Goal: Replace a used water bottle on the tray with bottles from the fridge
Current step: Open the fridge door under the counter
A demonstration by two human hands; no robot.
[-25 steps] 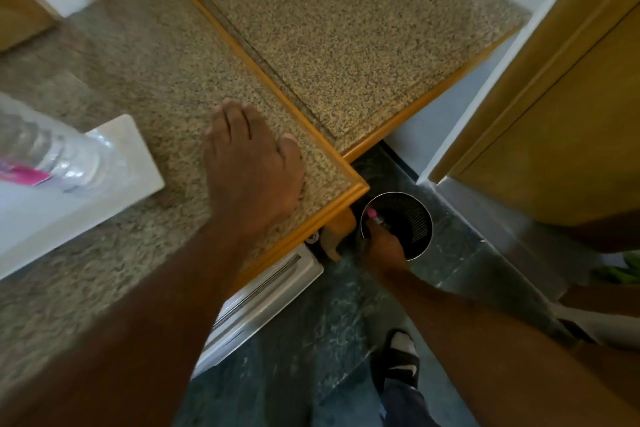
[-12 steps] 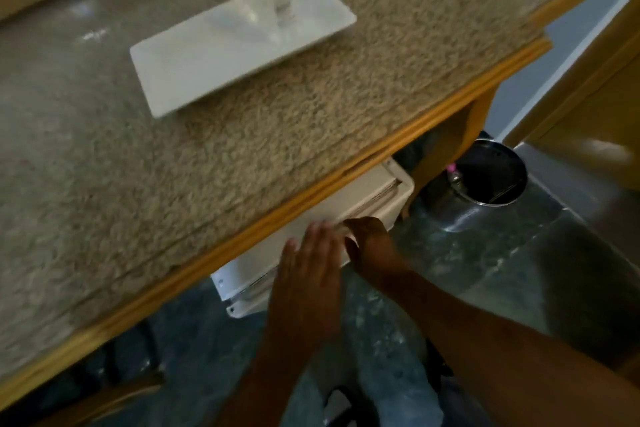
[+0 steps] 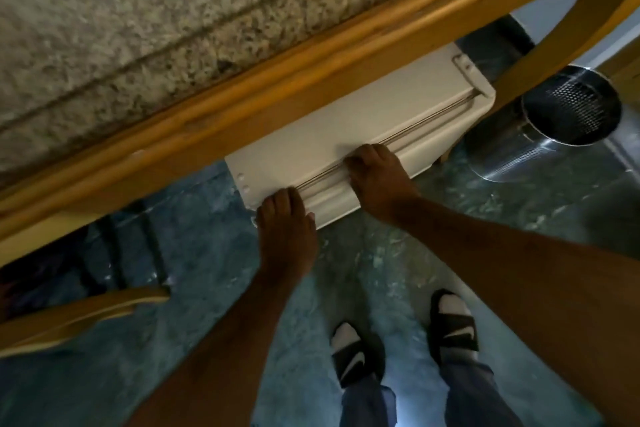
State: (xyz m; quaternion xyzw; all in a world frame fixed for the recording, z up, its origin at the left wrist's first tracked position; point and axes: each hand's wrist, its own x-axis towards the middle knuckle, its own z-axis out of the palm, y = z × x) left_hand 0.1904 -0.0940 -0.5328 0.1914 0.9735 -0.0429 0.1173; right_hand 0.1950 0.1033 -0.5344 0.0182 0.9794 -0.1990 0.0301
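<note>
A small white fridge (image 3: 346,135) sits under the speckled granite counter (image 3: 138,28), seen from above. A thin seam runs along its top between body and door. My left hand (image 3: 285,225) lies on the door's top edge near the left corner, fingers curled over it. My right hand (image 3: 375,172) grips the same door edge further right, fingertips at the seam. The door looks closed. Neither the tray nor any water bottle is in view.
A perforated metal bin (image 3: 568,111) stands on the dark stone floor to the right of the fridge. The counter's wooden edge (image 3: 311,55) overhangs the fridge. A wooden chair part (image 3: 79,319) is at the lower left. My feet in sandals (image 3: 450,326) stand below.
My view dropped from the counter, so tray and bottle left the frame. Both hands came down from the counter and the bin onto the fridge door's top edge.
</note>
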